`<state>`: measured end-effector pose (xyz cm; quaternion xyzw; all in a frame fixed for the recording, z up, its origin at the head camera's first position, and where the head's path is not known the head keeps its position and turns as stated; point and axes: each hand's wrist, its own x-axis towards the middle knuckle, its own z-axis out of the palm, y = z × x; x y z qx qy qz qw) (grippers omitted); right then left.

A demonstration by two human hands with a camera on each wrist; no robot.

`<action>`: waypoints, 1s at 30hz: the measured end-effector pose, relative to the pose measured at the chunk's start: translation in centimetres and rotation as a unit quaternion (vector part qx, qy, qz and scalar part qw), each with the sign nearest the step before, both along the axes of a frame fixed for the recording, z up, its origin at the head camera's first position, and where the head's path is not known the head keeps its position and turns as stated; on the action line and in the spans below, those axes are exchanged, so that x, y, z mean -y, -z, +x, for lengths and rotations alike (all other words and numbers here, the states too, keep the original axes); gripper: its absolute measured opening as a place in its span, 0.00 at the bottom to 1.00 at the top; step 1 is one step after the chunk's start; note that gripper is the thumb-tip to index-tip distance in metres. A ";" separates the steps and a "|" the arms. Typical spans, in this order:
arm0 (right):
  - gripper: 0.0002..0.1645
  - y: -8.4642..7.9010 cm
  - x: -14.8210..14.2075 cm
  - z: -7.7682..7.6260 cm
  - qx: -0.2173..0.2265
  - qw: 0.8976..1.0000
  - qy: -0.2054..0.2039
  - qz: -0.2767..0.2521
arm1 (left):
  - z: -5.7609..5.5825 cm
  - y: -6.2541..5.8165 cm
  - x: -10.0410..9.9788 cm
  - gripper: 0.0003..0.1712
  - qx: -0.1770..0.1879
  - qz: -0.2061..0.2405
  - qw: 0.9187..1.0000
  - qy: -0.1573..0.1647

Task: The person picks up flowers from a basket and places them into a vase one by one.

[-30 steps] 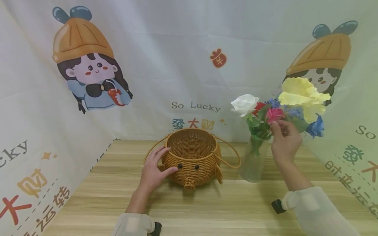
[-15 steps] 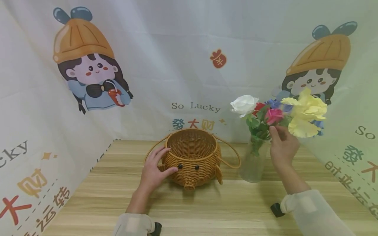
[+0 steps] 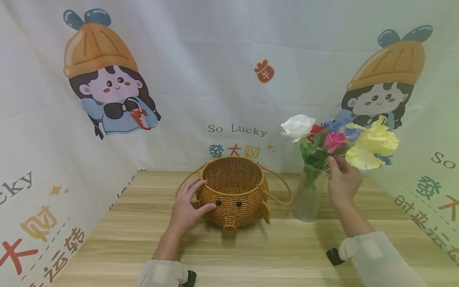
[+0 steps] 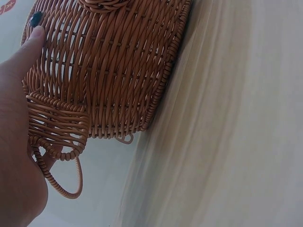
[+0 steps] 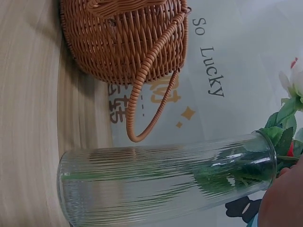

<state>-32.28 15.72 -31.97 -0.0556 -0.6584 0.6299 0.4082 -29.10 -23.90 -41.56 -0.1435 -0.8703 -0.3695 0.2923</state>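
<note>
In the head view a brown wicker basket [image 3: 233,211] with a snout, black bead eyes and hanging ears stands upright on the table. My left hand [image 3: 186,203] holds its left side, fingertips at the rim and thumb beside one eye. A clear ribbed glass vase [image 3: 306,203] stands right of it with artificial flowers: a white rose [image 3: 297,126], a pink rose [image 3: 335,142], a yellow flower [image 3: 374,145] and blue ones. My right hand [image 3: 346,181] pinches a flower stem at the vase's mouth; I cannot tell which bloom it bears. Its other fingers are partly hidden under the yellow petals.
The basket's loop handle [image 3: 285,187] hangs out to the right, close to the vase. A printed white cloth [image 3: 201,79] encloses the wood-grain table [image 3: 229,259] at the back and both sides.
The yellow flower has dropped lower and leans in front of the blue blooms. My right hand has shifted slightly down and left. The left hand and basket have stayed put.
</note>
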 end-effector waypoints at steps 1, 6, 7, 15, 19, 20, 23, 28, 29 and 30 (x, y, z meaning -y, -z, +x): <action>0.09 0.0 0.0 -0.1 0.000 1.000 -0.001 -0.001 | 0.0 0.0 0.0 0.42 0.002 0.000 1.000 0.000; 0.11 0.3 -0.1 -0.5 -0.010 1.000 -0.001 0.009 | 0.2 -0.1 -0.1 0.42 0.001 0.004 1.000 -0.001; 0.11 0.4 -0.2 -0.5 -0.012 1.000 0.002 0.016 | 0.2 -0.1 -0.1 0.42 0.001 0.004 1.000 -0.001; 0.11 0.0 0.0 -0.8 -0.013 1.000 0.003 0.005 | 0.3 -0.2 -0.1 0.43 -0.005 0.003 1.000 -0.001; 0.10 -0.4 0.2 -0.9 0.000 1.000 0.007 -0.006 | 0.2 -0.1 0.0 0.43 -0.005 0.003 1.000 -0.001; 0.09 -0.5 0.2 -0.9 0.002 1.000 0.008 -0.007 | 0.2 -0.1 0.0 0.43 -0.005 0.003 1.000 -0.002; 0.09 -0.4 0.3 -1.1 -0.004 1.000 0.010 -0.008 | 0.2 -0.1 0.0 0.42 -0.007 0.002 1.000 -0.003; 0.12 0.1 0.3 -1.0 0.019 1.000 0.008 0.013 | 0.1 -0.1 -0.1 0.43 -0.012 0.000 1.000 -0.005; 0.13 0.3 0.3 -1.0 0.025 1.000 0.008 0.015 | 0.1 -0.1 -0.1 0.43 -0.012 0.000 1.000 -0.005; 0.14 0.4 0.3 -0.9 0.031 0.999 0.008 0.017 | 0.1 -0.1 -0.1 0.43 -0.011 0.000 1.000 -0.004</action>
